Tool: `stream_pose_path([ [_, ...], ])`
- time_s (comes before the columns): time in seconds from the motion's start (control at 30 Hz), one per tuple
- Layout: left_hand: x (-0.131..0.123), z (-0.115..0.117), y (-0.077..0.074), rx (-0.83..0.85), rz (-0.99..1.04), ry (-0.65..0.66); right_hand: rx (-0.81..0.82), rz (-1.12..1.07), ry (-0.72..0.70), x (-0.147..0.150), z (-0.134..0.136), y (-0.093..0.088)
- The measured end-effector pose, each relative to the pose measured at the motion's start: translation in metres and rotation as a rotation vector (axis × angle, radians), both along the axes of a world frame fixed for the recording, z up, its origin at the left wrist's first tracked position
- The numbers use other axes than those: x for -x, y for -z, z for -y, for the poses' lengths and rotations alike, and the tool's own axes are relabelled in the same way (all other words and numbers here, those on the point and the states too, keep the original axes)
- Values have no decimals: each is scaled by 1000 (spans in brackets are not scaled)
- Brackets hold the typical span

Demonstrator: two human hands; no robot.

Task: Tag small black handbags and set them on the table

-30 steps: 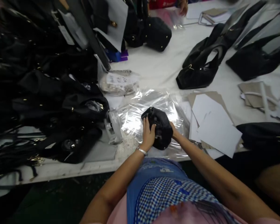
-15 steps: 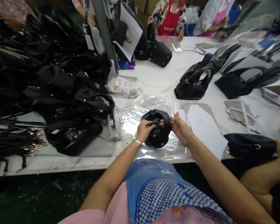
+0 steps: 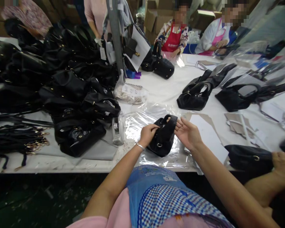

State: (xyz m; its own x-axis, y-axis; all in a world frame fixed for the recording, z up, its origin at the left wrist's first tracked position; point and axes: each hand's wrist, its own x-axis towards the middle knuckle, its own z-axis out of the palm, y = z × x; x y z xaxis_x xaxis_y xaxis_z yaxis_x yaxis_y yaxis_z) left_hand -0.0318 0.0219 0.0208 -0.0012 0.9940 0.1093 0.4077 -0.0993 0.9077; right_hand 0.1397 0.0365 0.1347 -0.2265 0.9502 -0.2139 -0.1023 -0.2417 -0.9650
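Note:
A small black handbag (image 3: 163, 142) stands tilted between my hands on a sheet of clear plastic (image 3: 135, 118), a gold ring on its near side. My left hand (image 3: 147, 135), with a bangle on the wrist, is closed on the bag's left upper edge, thumb and finger pinched together. At the other side, my right hand (image 3: 188, 132) has its fingers around the bag's raised handle, a fingertip showing through the loop, with thumb and palm spread. The inside of the bag is mostly hidden.
Black handbags (image 3: 78, 136) are piled at left, beside straps with gold clasps (image 3: 35, 139). A tape dispenser (image 3: 118, 129) and a bagged bundle (image 3: 130, 93) stand nearby. White sheets (image 3: 206, 129) lie at right. A co-worker's hand (image 3: 283, 166) touches another black bag (image 3: 249, 158); more people work opposite.
The handbag has turned so its ringed side faces me. My left hand has moved from inside the opening to its edge; my right hand stays at the handle. The view has tilted up.

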Motion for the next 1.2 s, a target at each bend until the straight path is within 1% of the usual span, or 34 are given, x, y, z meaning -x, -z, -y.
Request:
stream_pose_path([
  [0.1, 2, -9, -12, -13, 70, 21, -46, -117, 70, 1, 7, -9],
  [0.17, 6, -12, -19, -22, 119, -16, -90, -156, 137, 2, 15, -8],
  [0.23, 18, -12, -22, -5, 155, -69, -113, -153, 198, 3, 24, 1],
  [0.3, 41, -6, -20, 44, 181, -108, -66, -156, 231, 3, 35, 16],
  [0.37, 72, 8, -13, 117, 187, -158, 41, -186, 246, 3, 46, 33],
  [0.43, 106, 31, -4, 212, 152, -231, 146, -211, 253, 2, 57, 46],
  [0.5, 132, 61, 7, 312, 73, -287, 232, -218, 210, -1, 69, 55],
  [0.57, 145, 95, 22, 395, -40, -290, 312, -183, 121, -5, 81, 61],
  [0.63, 144, 125, 39, 438, -185, -261, 368, -87, 29, -7, 93, 68],
  [0.7, 133, 147, 58, 443, -342, -258, 394, 30, -62, -7, 104, 77],
  [0.73, 127, 154, 66, 432, -412, -272, 401, 70, -110, -6, 109, 81],
  [0.8, 115, 161, 80, 398, -507, -299, 409, 104, -202, -1, 115, 91],
  [0.87, 109, 162, 88, 370, -515, -320, 409, 112, -272, 5, 116, 99],
  [0.93, 109, 160, 90, 373, -459, -347, 395, 135, -327, 12, 115, 106],
  [1.03, 115, 156, 87, 386, -353, -395, 352, 200, -387, 23, 110, 117],
  [1.13, 118, 153, 81, 425, -132, -454, 294, 266, -433, 38, 105, 133],
  [1.2, 117, 152, 75, 455, 18, -473, 287, 275, -435, 52, 100, 145],
])
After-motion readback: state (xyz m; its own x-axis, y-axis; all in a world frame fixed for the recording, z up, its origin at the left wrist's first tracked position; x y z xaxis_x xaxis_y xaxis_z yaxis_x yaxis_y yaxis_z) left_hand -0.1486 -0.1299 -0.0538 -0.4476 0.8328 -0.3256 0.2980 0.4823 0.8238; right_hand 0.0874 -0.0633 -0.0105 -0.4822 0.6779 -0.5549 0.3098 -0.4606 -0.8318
